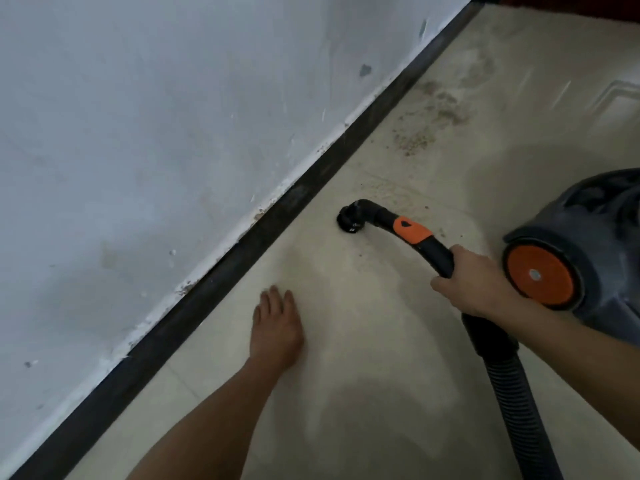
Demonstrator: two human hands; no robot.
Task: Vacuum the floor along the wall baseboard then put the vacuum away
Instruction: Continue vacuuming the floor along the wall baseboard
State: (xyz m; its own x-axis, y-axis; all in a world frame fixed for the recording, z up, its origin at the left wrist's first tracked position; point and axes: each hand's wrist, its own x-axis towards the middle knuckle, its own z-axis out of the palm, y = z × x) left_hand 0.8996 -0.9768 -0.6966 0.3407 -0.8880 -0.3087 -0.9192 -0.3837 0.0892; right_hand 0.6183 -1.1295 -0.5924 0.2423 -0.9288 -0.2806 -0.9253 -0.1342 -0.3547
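My right hand (474, 284) grips the black vacuum handle (415, 237), which carries an orange band. Its small round nozzle (349, 221) sits on the beige floor a short way out from the dark baseboard (277, 220). A ribbed black hose (519, 403) runs from the handle down past my forearm. The grey vacuum body (595, 237) with an orange wheel (540, 273) stands just right of my right hand. My left hand (275, 327) lies flat on the floor with straight fingers, near the baseboard.
A patch of brown dirt (426, 123) lies on the floor beyond the nozzle, close to the baseboard. The white wall (156, 133) is scuffed and chipped above the baseboard. Floor tile stretches toward the lower middle.
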